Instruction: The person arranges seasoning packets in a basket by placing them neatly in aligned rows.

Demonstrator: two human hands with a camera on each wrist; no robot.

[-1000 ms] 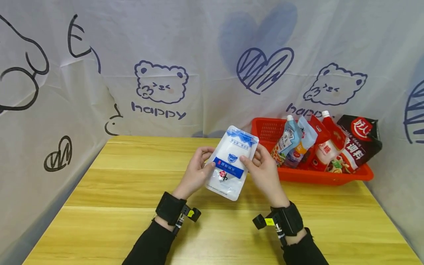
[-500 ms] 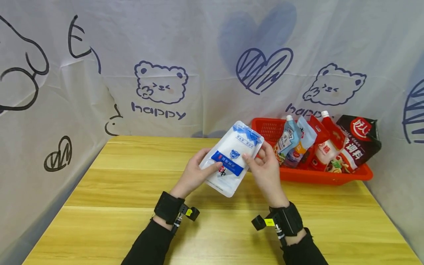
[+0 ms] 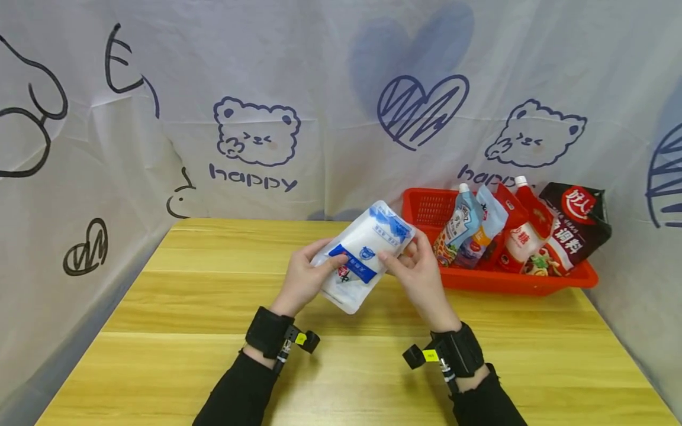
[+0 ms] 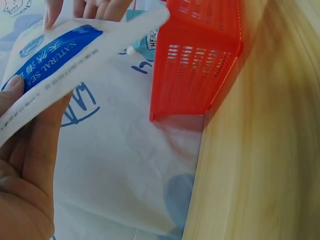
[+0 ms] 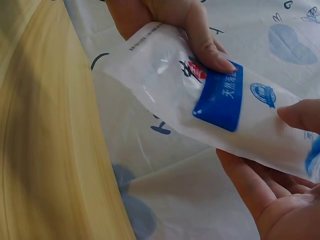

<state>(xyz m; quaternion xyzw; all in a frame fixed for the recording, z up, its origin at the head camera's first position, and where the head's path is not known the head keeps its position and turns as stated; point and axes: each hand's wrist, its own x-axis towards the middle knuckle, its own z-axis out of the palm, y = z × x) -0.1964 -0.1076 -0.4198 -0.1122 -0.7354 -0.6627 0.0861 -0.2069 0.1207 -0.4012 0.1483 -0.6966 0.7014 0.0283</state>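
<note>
A white and blue pouch of sea salt (image 3: pixel 364 251) is held up between both hands above the table, tilted with its top toward the back right. My left hand (image 3: pixel 305 278) grips its left edge, thumb on the printed front and fingers behind. On the opposite edge my right hand (image 3: pixel 421 278) pinches it the same way, thumb near the round blue logo. In the left wrist view the pouch (image 4: pixel 65 55) shows "NATURAL SEA" on its blue band. The right wrist view shows the pouch front (image 5: pixel 170 90) with both thumbs on it.
A red plastic basket (image 3: pixel 511 287) stands at the back right of the wooden table (image 3: pixel 176 331). Inside lean several packets: a blue spouted pouch (image 3: pixel 460 222), a red-capped sugar pouch (image 3: pixel 524 236) and a black seasoning bag (image 3: pixel 575 231). A white printed cloth (image 3: pixel 330 154) hangs behind.
The pouch has tilted further to the right and shifted slightly left. My left thumb has slid further onto its front. Both hands keep their grip.
</note>
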